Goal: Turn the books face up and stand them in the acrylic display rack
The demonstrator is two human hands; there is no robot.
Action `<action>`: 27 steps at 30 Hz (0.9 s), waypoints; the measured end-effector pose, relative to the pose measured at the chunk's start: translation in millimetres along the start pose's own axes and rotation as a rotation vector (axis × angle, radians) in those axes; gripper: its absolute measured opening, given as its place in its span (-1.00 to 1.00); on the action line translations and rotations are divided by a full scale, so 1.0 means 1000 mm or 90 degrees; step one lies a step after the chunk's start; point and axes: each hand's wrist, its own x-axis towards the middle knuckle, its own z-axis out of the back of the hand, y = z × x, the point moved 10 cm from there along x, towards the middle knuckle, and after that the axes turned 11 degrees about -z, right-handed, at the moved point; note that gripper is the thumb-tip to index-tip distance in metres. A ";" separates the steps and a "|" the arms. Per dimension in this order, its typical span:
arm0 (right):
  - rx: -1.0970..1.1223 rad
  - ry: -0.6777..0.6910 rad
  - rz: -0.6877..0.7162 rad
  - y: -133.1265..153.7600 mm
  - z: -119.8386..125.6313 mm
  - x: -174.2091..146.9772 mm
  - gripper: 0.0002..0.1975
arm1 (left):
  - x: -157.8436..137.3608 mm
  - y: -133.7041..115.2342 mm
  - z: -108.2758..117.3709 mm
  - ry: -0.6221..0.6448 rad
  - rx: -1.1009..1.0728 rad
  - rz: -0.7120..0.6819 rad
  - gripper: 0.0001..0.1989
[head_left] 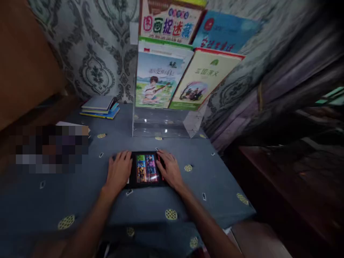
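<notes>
My feed shows a black case [133,182] flat on the cloth [215,179], between both hands and in front of the clear stand [158,129]. The left hand [120,169] lies palm down over its left end, hiding most of it; a pale patch shows below the fingertips' side. Its fingers are slightly bent and close together, the thumb mostly hidden from me. The right hand [170,170] covers the other end, fingers close together, thumb set apart toward the bright panel [147,168]. I can't tell whether either hand pinches the case or just rests on it, since the undersides are out of sight. The panel's small coloured pictures are too small to make out, and glare whitens its lower part. Red shows beside the right thumb.

Books [163,77] fill the stand, the topmost cut off by the frame. Blocky pixels mask something at left, partly covering a pale item [71,124]. The right side sinks into shadow.
</notes>
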 end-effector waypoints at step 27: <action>-0.042 0.035 -0.014 -0.007 0.008 -0.005 -0.57 | -0.017 0.032 -0.012 -0.035 -0.194 -0.048 -0.50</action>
